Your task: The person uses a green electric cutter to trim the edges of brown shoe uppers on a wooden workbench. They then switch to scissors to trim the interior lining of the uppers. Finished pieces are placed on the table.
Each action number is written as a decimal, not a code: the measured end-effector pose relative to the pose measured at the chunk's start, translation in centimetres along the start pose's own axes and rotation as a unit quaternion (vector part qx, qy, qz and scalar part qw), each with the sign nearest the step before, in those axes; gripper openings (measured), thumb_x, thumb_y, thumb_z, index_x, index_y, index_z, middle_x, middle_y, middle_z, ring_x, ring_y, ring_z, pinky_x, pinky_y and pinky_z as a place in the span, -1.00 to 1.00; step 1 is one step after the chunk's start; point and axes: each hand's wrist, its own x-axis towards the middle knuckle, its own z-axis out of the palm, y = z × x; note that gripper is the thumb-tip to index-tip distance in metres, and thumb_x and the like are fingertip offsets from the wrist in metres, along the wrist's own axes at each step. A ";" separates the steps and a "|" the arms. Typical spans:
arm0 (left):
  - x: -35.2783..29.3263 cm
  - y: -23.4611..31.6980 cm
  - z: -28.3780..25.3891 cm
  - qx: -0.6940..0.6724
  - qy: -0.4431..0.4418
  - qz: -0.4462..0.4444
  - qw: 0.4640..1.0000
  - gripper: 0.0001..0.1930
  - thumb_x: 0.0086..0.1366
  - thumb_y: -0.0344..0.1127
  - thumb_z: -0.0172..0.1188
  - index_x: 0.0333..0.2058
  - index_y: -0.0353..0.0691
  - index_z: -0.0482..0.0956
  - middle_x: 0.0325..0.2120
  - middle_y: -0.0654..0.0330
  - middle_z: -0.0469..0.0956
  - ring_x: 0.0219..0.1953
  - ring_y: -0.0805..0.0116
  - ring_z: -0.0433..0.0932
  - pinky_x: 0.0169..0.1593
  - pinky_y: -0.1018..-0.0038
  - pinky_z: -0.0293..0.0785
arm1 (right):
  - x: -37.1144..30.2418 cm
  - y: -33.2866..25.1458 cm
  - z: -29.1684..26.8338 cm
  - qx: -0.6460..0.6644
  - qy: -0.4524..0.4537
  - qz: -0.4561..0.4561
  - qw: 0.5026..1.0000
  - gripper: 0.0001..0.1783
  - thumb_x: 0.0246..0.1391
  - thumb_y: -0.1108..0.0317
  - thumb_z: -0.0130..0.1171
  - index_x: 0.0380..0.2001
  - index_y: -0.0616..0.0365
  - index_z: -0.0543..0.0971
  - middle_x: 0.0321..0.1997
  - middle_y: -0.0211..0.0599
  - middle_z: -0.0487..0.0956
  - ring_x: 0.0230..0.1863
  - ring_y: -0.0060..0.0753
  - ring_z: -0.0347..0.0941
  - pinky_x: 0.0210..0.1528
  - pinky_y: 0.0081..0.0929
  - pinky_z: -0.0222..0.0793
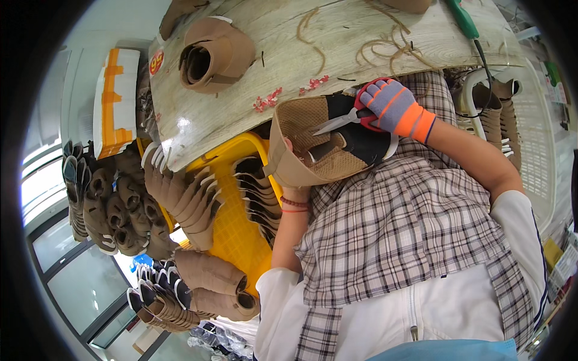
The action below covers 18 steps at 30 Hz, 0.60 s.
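Observation:
A tan boot upper [284, 161] with brown mesh lining and black inner panels lies opened out over my lap, below the table edge. Behind its left side, my left hand [295, 193] grips it; most of the fingers are hidden, though a fingertip shows at the inner edge. My right hand [394, 108], in a grey and orange glove, is closed around the red handles of a pair of scissors [335, 123]. Their blades lie over the lining and point left, slightly parted.
Ahead is a worn wooden table [265, 36] with another tan upper [215, 54], loose cord [391, 51] and a green-handled tool [462, 19]. At left, a yellow crate [238, 207] holds nested uppers. A white crate [540, 150] and more uppers stand at right.

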 end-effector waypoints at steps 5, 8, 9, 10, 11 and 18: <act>0.0 -0.2 0.2 0.000 0.008 -0.013 1.000 -0.42 0.35 -0.03 0.10 0.24 -0.12 0.20 0.12 0.16 0.35 0.10 0.21 0.39 0.12 0.16 0.42 | -1.9 2.1 -0.2 0.017 -0.044 0.044 0.998 -0.62 -0.26 0.13 0.36 -0.33 0.02 0.55 -0.31 -0.32 0.56 -0.25 -0.23 0.49 -0.23 -0.33 0.42; 0.4 -0.8 -0.7 -0.004 0.011 -0.016 1.000 -0.41 0.34 -0.01 0.09 0.25 -0.10 0.19 0.14 0.17 0.33 0.11 0.19 0.38 0.13 0.15 0.42 | -2.0 1.8 -0.8 0.057 -0.010 0.031 0.998 -0.63 -0.26 0.14 0.36 -0.34 0.01 0.55 -0.33 -0.31 0.56 -0.27 -0.22 0.50 -0.21 -0.34 0.42; 0.4 -0.9 -0.6 -0.002 0.012 -0.015 1.000 -0.41 0.34 -0.01 0.09 0.25 -0.10 0.19 0.15 0.17 0.33 0.11 0.19 0.38 0.13 0.16 0.42 | -1.4 1.3 -0.7 0.060 0.021 0.008 0.998 -0.64 -0.26 0.14 0.36 -0.34 0.00 0.56 -0.34 -0.31 0.56 -0.27 -0.22 0.51 -0.21 -0.34 0.42; 0.4 -0.9 -0.5 0.001 0.013 -0.013 1.000 -0.41 0.34 0.00 0.09 0.25 -0.10 0.19 0.15 0.18 0.32 0.12 0.19 0.38 0.13 0.17 0.41 | -1.0 0.8 -0.7 0.062 0.051 -0.015 0.997 -0.64 -0.26 0.14 0.36 -0.34 -0.01 0.56 -0.35 -0.32 0.56 -0.28 -0.22 0.51 -0.20 -0.35 0.41; 0.3 -0.8 -0.3 0.013 0.010 -0.010 1.000 -0.40 0.34 0.01 0.09 0.25 -0.10 0.19 0.15 0.18 0.32 0.12 0.19 0.37 0.14 0.18 0.40 | -0.8 0.6 -0.5 0.043 0.034 -0.012 0.998 -0.64 -0.26 0.14 0.36 -0.34 -0.01 0.56 -0.36 -0.32 0.56 -0.28 -0.22 0.51 -0.20 -0.35 0.41; -0.1 -0.9 -0.1 0.035 0.027 0.013 0.999 -0.43 0.36 0.02 0.05 0.23 -0.12 0.20 0.16 0.18 0.32 0.15 0.21 0.34 0.19 0.19 0.34 | -1.1 0.9 0.1 0.052 -0.018 0.029 0.998 -0.60 -0.27 0.11 0.37 -0.33 0.03 0.56 -0.38 -0.29 0.56 -0.28 -0.22 0.50 -0.19 -0.34 0.39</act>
